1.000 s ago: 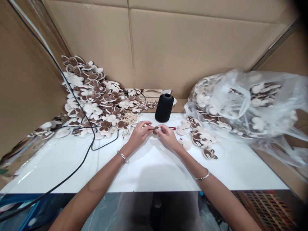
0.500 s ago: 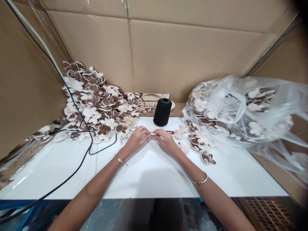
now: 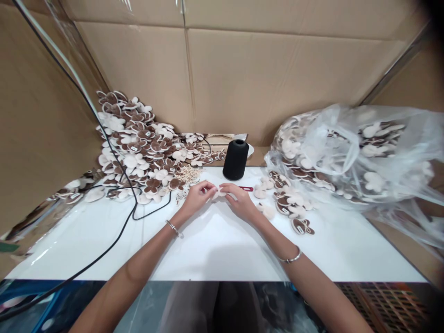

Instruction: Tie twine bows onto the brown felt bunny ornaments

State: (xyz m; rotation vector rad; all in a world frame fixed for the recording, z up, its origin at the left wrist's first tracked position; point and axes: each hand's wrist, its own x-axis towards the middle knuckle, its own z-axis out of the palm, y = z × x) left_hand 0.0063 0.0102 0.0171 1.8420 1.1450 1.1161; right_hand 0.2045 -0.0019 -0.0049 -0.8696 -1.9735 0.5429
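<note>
My left hand (image 3: 198, 198) and my right hand (image 3: 240, 202) meet over the middle of the table, fingertips nearly touching. Between them is a small white plush piece (image 3: 219, 194), mostly covered by my fingers. The fingers of both hands are pinched on it; its outline is too hidden to tell its exact shape. Just beyond my right hand lies a red tool (image 3: 246, 188), partly hidden, perhaps thread snips. Behind the hands stands a black cone of thread (image 3: 236, 160). Near my left hand is a small heap of cream cord pieces (image 3: 187, 174).
A tall pile of brown and white plush pieces (image 3: 138, 145) fills the back left. Several more, one with a bow (image 3: 303, 226), lie at the right before a clear plastic bag (image 3: 333, 152) of them. A black cable (image 3: 120, 236) crosses the left side. Cardboard walls (image 3: 243, 78) surround the table.
My left hand's fingers have lifted and curled a little, and more of the white plush piece shows under the fingertips. The view has shifted slightly.
</note>
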